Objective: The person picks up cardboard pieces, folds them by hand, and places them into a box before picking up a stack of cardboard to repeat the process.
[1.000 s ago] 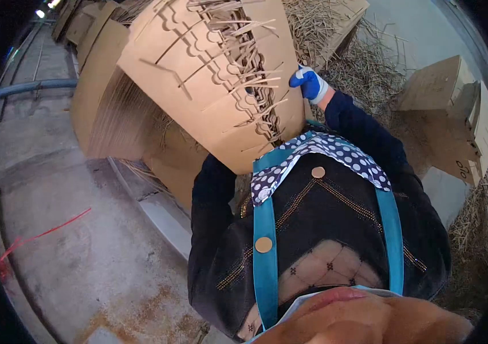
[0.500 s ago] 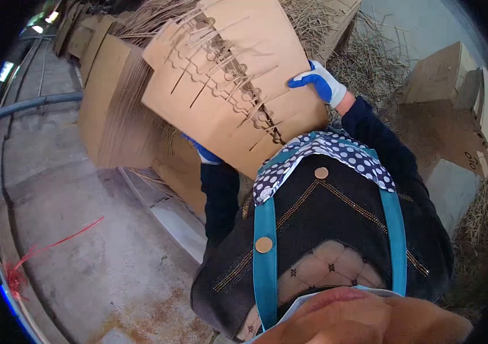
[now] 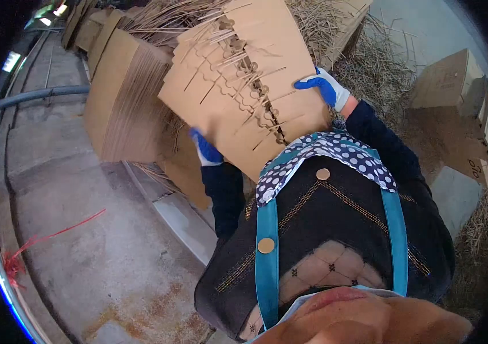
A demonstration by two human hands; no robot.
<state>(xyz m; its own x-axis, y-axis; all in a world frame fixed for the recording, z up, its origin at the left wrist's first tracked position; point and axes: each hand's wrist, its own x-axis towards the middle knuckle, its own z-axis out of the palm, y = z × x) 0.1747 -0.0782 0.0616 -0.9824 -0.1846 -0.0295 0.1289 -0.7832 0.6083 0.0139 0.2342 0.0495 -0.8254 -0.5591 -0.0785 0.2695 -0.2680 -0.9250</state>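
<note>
A stack of die-cut cardboard sheets (image 3: 292, 49) is tilted in front of my body, its lower end against the polka-dot apron. Slots and a row of rounded cutouts run along its middle, with thin cardboard strips sticking out. My right hand (image 3: 327, 89), in a white and blue glove, is closed on the right edge, thumb on top. Beside the lower left edge is my left hand (image 3: 207, 150), gloved alike, with its blue fingers stretched out. Whether it touches the sheets from below is hidden.
A tall pile of cardboard sheets (image 3: 124, 97) stands at left. Loose cardboard strips (image 3: 373, 66) cover the floor beyond my right hand. A cardboard box (image 3: 441, 80) stands at right. On the concrete floor (image 3: 78, 223) lie a grey hose (image 3: 43, 96) and red string (image 3: 55, 234).
My left hand has come out from behind the left edge, and more of its fingers shows. The right hand keeps its grip. The whole view has shifted slightly, with the surroundings further right.
</note>
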